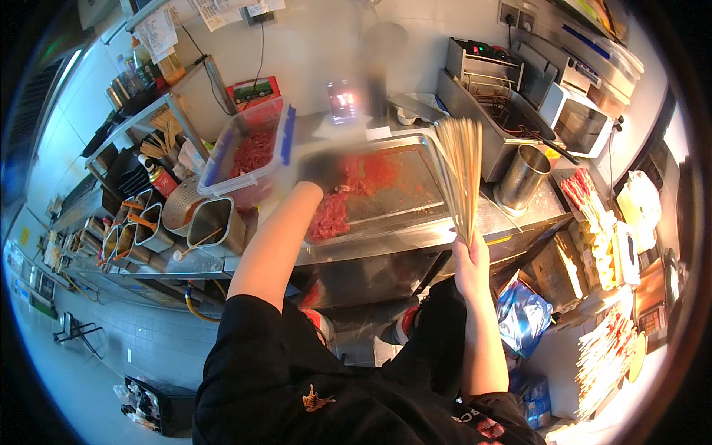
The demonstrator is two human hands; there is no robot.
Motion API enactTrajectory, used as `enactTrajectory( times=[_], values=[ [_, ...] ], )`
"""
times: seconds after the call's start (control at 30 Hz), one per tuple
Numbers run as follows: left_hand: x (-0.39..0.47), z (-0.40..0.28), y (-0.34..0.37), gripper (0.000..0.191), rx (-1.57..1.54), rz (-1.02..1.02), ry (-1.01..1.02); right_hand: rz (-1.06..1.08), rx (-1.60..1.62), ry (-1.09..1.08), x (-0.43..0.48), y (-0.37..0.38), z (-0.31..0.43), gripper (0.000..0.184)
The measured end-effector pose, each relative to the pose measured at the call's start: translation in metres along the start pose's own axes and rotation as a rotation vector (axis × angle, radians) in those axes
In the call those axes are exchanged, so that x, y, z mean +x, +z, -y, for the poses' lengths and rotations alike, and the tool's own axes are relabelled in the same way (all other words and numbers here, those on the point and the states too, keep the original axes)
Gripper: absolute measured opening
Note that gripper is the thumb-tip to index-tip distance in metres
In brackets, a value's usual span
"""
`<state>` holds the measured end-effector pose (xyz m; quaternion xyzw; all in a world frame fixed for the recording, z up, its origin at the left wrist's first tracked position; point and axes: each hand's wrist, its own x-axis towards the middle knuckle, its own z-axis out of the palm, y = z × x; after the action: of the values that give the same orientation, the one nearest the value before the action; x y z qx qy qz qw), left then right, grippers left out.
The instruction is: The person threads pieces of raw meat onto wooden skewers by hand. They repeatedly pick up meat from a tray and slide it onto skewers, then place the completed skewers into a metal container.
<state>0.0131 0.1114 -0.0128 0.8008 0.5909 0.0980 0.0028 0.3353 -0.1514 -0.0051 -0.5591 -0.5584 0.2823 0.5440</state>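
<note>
My right hand [470, 261] grips a thick bundle of bamboo skewers [463, 167] by its lower end, with the sticks fanning upward. My left hand [321, 168] looks dark, as if gloved, and is blurred; its fingers cannot be made out. It is over the left side of a shallow metal tray [414, 214]. Strips of raw red meat [329, 216] lie in the tray just below that hand, and reddish juice is smeared across the tray bottom. Left of the tray stands a clear plastic tub [239, 181] with more raw meat [255, 153] inside.
A metal cylinder [522, 178] and a deep fryer [489, 119] stand to the right. Metal containers [214, 222] and a perforated bowl [183, 208] line the left counter. A lit phone [342, 103] is behind the tray. Loaded skewers [606, 356] lie at lower right.
</note>
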Motion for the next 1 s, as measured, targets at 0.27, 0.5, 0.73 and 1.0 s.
enactTrajectory(
  times=[0.27,0.5,0.73,1.0],
  values=[
    [-0.036,0.012,-0.001,0.033,-0.216,-0.263,0.199,0.078,0.075,-0.124,0.070,0.063,0.034,0.014],
    [-0.085,-0.006,-0.023,0.025,-0.386,-0.285,-0.030,0.135,0.048,-0.005,0.055,0.074,0.011,0.015],
    [-0.103,0.004,-0.019,0.026,-0.521,-0.362,-0.167,0.217,0.014,0.117,0.043,0.089,0.017,0.018],
    [-0.118,0.008,-0.029,0.023,-0.400,-0.285,-0.293,0.355,-0.051,0.254,0.034,0.085,0.015,0.015]
  ],
)
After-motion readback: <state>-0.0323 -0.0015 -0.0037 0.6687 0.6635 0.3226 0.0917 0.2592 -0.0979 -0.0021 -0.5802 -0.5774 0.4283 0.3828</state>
